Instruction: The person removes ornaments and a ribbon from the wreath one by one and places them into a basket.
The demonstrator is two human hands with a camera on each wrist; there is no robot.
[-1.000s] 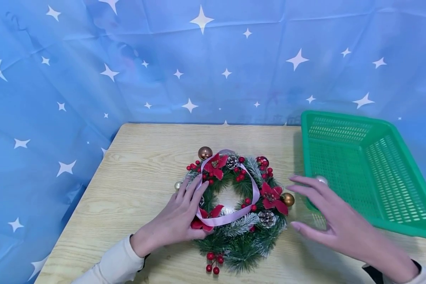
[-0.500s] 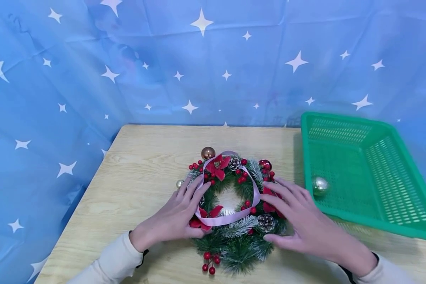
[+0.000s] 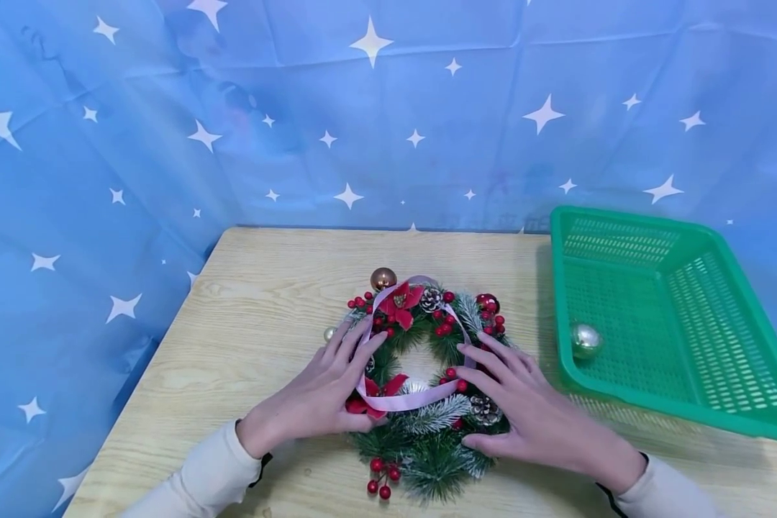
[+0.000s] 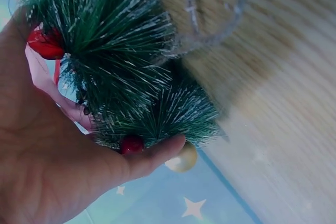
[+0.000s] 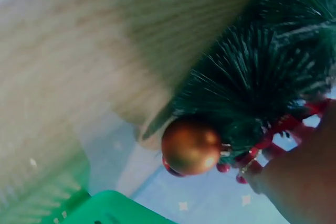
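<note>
Wreath [image 3: 437,464] between left hand [image 3: 317,396], right hand [image 3: 534,421]; apparently touching both.

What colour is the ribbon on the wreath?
The ribbon is pale pinkish purple; it shows best in the head view.

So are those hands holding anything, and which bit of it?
The left hand is on the left side of the wreath, the right hand on its right side. Whether they really grip it can't be told.
</note>
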